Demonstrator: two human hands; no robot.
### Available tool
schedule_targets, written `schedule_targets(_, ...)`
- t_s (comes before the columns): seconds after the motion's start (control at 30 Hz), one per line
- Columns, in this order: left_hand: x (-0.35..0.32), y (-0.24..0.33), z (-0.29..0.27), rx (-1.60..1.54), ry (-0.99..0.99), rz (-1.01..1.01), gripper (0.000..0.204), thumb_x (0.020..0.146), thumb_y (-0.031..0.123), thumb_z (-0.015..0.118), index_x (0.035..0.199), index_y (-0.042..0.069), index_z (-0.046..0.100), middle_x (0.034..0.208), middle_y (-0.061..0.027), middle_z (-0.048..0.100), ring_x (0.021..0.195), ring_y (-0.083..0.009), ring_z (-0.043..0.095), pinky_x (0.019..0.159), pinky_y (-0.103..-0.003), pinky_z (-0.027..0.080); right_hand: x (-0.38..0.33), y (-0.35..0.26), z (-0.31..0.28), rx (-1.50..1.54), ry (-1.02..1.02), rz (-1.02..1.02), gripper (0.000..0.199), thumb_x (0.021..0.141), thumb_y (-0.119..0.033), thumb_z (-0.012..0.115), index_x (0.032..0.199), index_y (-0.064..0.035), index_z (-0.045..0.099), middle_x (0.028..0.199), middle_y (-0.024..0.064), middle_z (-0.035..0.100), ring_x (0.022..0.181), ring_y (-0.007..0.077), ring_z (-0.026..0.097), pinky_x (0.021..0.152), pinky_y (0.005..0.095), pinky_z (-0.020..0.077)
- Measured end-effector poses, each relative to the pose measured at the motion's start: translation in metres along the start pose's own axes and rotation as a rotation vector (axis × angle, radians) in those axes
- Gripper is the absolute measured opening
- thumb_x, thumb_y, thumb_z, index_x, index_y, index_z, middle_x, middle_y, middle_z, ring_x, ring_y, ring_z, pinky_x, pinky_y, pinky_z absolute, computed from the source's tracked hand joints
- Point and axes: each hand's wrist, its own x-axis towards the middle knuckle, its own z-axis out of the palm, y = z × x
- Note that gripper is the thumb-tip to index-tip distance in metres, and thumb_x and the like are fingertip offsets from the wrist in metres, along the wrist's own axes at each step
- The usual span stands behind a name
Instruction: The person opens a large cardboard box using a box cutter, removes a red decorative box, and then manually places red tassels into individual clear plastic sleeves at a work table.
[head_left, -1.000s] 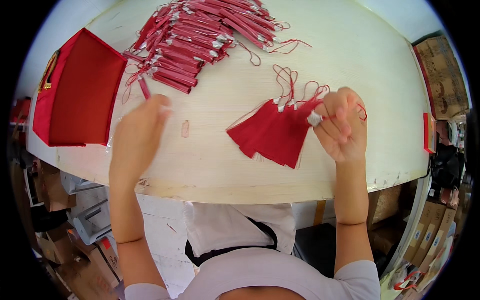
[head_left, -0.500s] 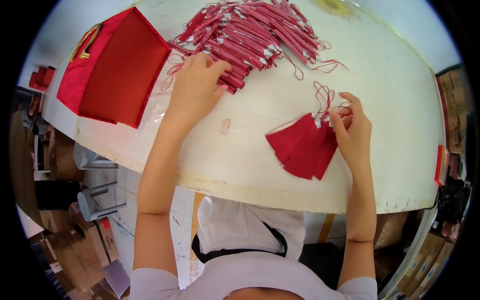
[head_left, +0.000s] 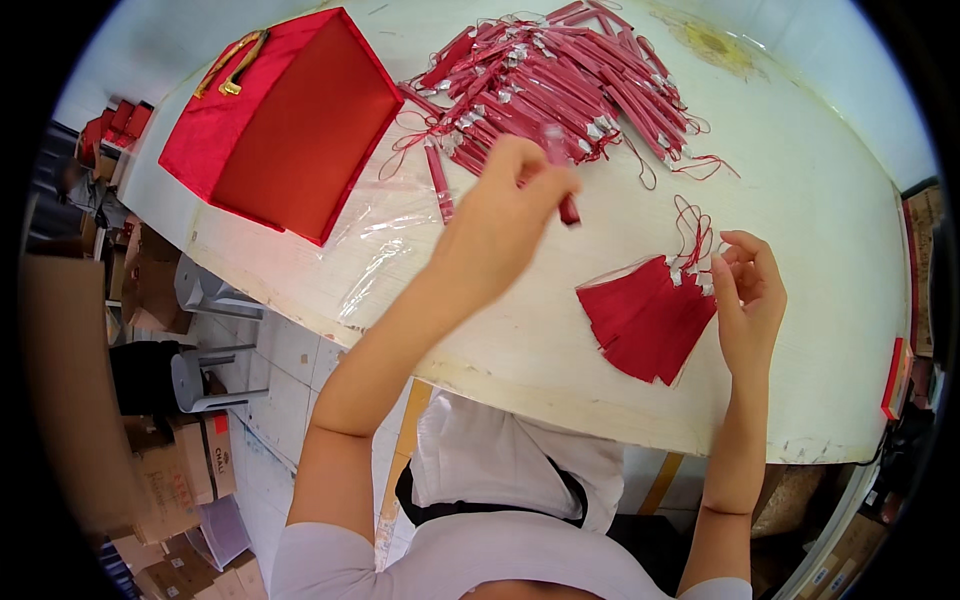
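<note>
The left hand (head_left: 505, 215) hangs above the white table (head_left: 560, 340) with its fingers curled, pinching one slim red wrapped tassel (head_left: 560, 175) by its upper part so the rest dangles toward the tabletop; held like that, lifted clear, it does not drag its cord through the others. Just behind it lies the heap of wrapped tassels (head_left: 545, 85), long pinkish-red sticks in clear sleeves with silvery caps and thin red loops straggling off the edges, piled loosely within easy reach, which I take to be the stock being drawn from. One stray wrapped tassel (head_left: 438, 185) lies apart on the near side of the heap. The right hand (head_left: 745, 295) rests at the table's right side, thumb and fingertips closed on the capped tops of a fan of bare red tassels (head_left: 650, 315), whose threads spread flat toward the table's near edge; gripping them at the caps keeps the bunch together and the cords (head_left: 695, 225) gathered above the fingers. A crumpled clear plastic sheet (head_left: 385, 250) lies flat on the table to the left, and past it sits a red fabric box (head_left: 285, 125) with gold handles, well away from both hands.
</note>
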Motion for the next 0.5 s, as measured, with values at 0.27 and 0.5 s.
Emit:
schedule_targets(0.27,-0.035,0.049,0.027,-0.45,-0.192,0.228,0.03,0.067,-0.014,0.056,0.093,0.0,0.061,0.095,-0.0091,0.049,0.077,-0.0171,0.053,0.061,-0.025,0.046,-0.006,-0.004,0.0,1.001,-0.486,0.343,0.033,0.086,-0.016,0.051,0.113,0.0008,0.044,0.099,0.0115,0.057,0.06,0.0109,0.05,0.053,0.0217,0.0388)
schedule_targets(0.5,-0.049,0.045,0.036,-0.555,-0.349,0.231,0.024,0.061,-0.011,0.06,0.08,0.003,0.065,0.095,-0.0101,0.049,0.085,-0.0216,0.056,0.071,-0.028,0.047,-0.001,0.003,-0.001,1.119,-0.396,0.397,0.022,0.086,-0.01,0.052,0.107,-0.0033,0.05,0.095,0.0109,0.06,0.065,0.0086,0.053,0.061,0.0202,0.0455)
